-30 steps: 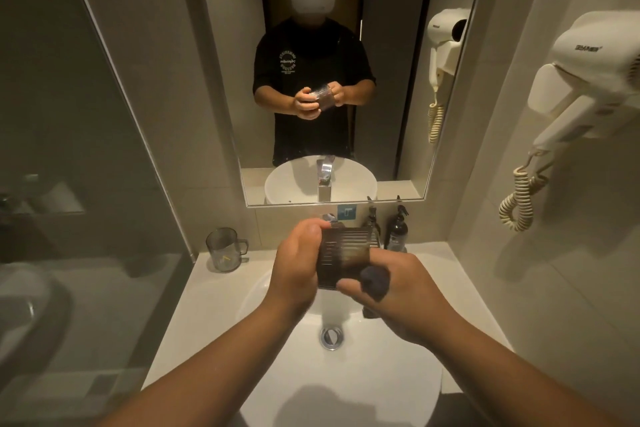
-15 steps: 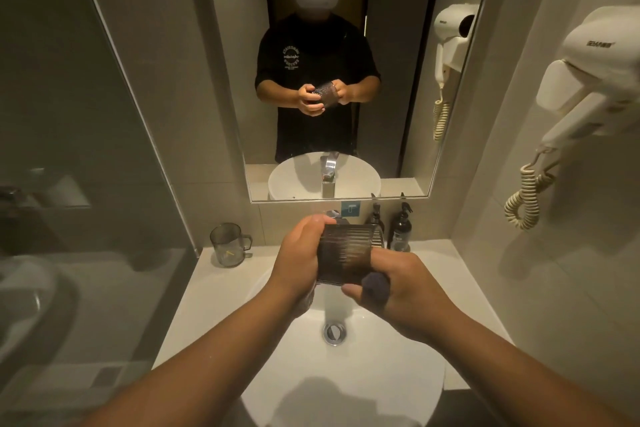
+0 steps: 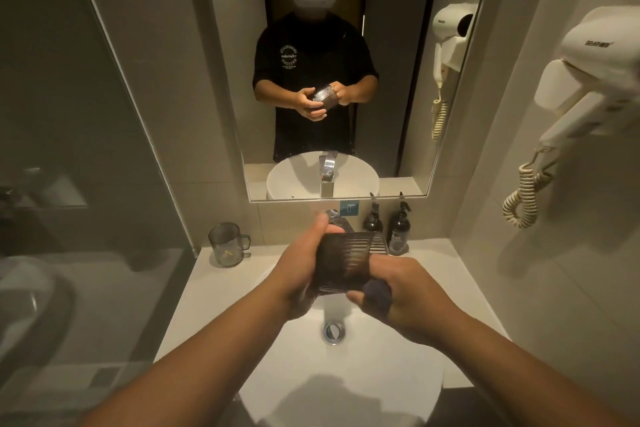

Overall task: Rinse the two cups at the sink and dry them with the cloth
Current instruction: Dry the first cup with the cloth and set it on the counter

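Ribbed cup (image 3: 344,262) now tipped further over the sink (image 3: 381,374), left hand (image 3: 299,269) gripping, right hand (image 3: 401,291) fingers pinching cloth (image 3: 377,293); drying underway.

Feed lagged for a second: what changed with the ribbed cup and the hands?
Little. The left hand and right hand still grip the ribbed cup over the sink, only turning it slightly. The dark cloth stays in the right hand; the clear mug hasn't moved.

Left hand (image 3: 300,265) thumb has lifted off the ribbed cup (image 3: 343,262)
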Tool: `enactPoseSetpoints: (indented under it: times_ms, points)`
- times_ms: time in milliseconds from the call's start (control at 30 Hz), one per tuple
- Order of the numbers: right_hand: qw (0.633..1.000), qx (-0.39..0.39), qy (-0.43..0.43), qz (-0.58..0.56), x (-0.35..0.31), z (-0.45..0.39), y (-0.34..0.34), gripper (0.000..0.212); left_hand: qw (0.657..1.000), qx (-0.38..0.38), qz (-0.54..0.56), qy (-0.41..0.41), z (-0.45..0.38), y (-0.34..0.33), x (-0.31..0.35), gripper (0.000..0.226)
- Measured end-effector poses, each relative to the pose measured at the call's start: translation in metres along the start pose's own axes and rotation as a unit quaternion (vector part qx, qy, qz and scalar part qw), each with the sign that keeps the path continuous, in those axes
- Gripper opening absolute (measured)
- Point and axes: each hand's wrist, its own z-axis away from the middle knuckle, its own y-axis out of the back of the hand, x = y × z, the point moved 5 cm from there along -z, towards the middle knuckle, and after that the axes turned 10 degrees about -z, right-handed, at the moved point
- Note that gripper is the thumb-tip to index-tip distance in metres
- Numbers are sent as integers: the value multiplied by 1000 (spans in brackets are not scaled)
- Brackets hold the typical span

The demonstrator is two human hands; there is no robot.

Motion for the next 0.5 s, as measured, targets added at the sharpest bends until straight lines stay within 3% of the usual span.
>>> enactPoseSetpoints:
  times_ms: [100,200,267,333,400,433,467,500]
  points:
    - [999,26,2,-36,1,1,-3,34,991,100,-17,-90,-5,3,2,31]
    - [983,67,-81,-150,5,4,-6,31,965,142,-93,-198,-1,7,2,36]
    - [935,81,-154,-308,8,3,-8,31,943,152,-140,-262,5,9,4,38]
    - [856,85,-196,-471,5,2,-10,30,910,153,-205,-326,11,9,8,37]
    - [812,79,-212,-538,1,0,-8,28,881,153,-267,-360,12,11,9,34]
    - [816,77,-217,-530,1,-1,-7,26,889,139,-269,-343,10,13,9,33]
    - [844,76,-213,-486,2,-2,-3,24,912,115,-248,-306,7,14,7,35]
    - [895,74,-192,-395,4,-3,2,23,947,78,-192,-245,4,13,5,37]
